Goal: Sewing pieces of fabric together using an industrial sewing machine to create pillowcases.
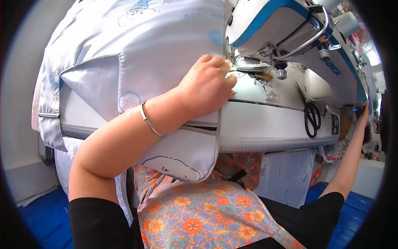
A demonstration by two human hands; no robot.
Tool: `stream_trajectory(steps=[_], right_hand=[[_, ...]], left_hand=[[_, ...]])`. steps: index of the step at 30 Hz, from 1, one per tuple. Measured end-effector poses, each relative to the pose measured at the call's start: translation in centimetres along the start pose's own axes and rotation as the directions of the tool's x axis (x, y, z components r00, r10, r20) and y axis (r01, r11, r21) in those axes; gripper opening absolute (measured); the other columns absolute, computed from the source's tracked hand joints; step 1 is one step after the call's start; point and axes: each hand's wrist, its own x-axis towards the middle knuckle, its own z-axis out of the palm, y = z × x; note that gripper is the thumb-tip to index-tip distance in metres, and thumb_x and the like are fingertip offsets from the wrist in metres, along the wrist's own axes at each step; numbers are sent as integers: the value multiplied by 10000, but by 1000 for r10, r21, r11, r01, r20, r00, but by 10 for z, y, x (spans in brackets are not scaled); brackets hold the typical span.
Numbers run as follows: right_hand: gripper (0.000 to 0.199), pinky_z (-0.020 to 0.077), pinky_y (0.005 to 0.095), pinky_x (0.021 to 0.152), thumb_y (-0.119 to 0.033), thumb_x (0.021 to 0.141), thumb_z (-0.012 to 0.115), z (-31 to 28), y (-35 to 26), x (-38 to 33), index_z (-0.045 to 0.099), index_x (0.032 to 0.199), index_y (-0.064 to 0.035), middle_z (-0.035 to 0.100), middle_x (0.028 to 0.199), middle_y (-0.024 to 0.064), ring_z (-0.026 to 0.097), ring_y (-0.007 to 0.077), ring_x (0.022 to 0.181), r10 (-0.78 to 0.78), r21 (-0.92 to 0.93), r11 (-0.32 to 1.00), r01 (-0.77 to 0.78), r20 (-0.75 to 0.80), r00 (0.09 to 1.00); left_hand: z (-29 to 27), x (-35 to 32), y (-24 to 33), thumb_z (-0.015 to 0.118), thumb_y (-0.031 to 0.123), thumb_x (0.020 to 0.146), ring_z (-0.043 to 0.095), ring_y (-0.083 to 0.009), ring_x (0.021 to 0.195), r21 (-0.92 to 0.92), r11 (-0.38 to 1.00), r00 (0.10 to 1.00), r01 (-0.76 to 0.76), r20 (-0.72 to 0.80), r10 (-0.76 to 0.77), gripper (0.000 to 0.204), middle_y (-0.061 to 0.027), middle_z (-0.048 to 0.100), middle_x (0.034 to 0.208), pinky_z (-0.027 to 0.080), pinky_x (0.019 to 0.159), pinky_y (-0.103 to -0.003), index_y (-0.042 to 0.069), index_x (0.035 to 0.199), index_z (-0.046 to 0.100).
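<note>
A large piece of pale, shiny fabric with cartoon prints and a bound edge covers the left of the sewing table. My left hand rests on its right edge, fingers curled and pinched at the binding, just in front of the sewing machine's needle area. The needle and presser foot are mostly hidden. Stretched far to the right, my right hand touches the right end of the machine, by the handwheel side; its fingers are mostly hidden. A rectangular opening shows in the fabric at left, and one corner hangs over the table's front edge.
Black-handled scissors lie on the machine bed, right of the needle area. Thread scraps and small tools are scattered behind my left hand. A flowered apron covers my lap. More pale fabric hangs below the table.
</note>
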Motion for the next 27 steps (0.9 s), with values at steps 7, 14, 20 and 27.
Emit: stream_trajectory(steps=[7, 14, 20, 27], right_hand=[[680, 424, 404, 1025, -616, 943, 624, 10, -3, -14, 547, 1441, -160, 619, 1374, 23, 595, 216, 1226, 5, -31, 999, -7, -77, 997], [710, 356, 391, 1076, -630, 935, 621, 23, -8, -27, 534, 1463, -163, 589, 1424, 8, 544, 194, 1294, 18, 3, 1000, -18, -59, 998], [703, 348, 410, 1102, -623, 966, 574, 36, -6, -37, 519, 1485, -152, 556, 1474, 32, 512, 212, 1341, -35, -33, 999, 32, -112, 993], [653, 425, 387, 1055, -597, 983, 568, 44, -7, -37, 553, 1449, -140, 610, 1403, 52, 575, 214, 1270, -25, 7, 1000, 26, -103, 994]], left_hand=[[3, 0, -7, 606, 114, 793, 618, -216, 975, -52, 996, 993, -73, 88, 78, 59, -59, 649, 937, 446, 919, -358, 62, 816, 622], [-1, -10, 5, 643, 208, 870, 621, -236, 1129, -22, 994, 985, -103, 135, 105, 386, -120, 691, 1193, 429, 993, -366, -43, 1163, 645], [-6, -7, 8, 689, 284, 869, 603, -241, 1174, 15, 995, 974, -103, 204, 98, 506, -138, 685, 1237, 432, 1003, -373, -64, 1232, 637], [-11, -3, 10, 690, 254, 863, 595, -211, 1071, 5, 996, 976, -90, 199, 87, 452, -94, 693, 1222, 451, 973, -360, -27, 1216, 664]])
